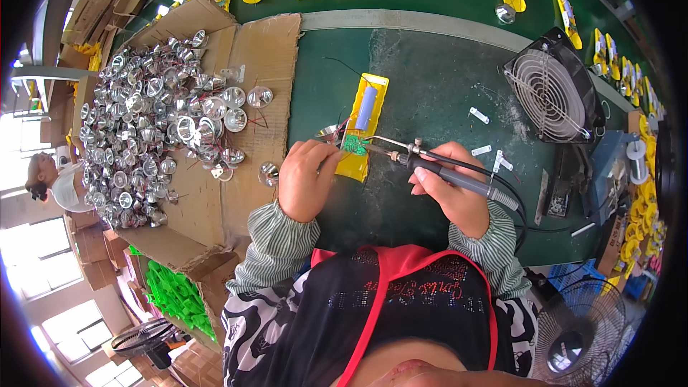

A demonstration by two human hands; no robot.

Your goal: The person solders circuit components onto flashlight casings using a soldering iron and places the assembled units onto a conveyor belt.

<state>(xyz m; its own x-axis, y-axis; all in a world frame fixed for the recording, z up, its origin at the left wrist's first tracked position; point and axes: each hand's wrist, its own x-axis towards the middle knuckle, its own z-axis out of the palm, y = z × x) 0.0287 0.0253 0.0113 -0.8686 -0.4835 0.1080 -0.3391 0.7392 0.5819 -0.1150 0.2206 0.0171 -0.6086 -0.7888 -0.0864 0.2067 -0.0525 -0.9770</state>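
- nearest the camera: dressed in a black shirt (416,308) with red straps (374,308), and in striped sleeves (276,236) up to the wrists.
- gripping the grey iron (466,181) in the right hand (466,204), with thumb and fingers around the handle; pointing its tip leftward at the green board (355,144); cannot tell whether touching.
- curling the fingers of the left hand (308,175) just left of the board, thumb near forefinger; cannot tell what, if anything, is pinched there.
- lying at a slant on the green bench (380,215), between both hands: a yellow case (351,168), with the board and a blue battery (366,107) inside.
- near the left fingertips: a loose reflector (330,132).
- to the left: many reflectors (136,115) heaped in a carton (261,50).
- to the right: small white pieces (479,115) and a square fan (548,86).
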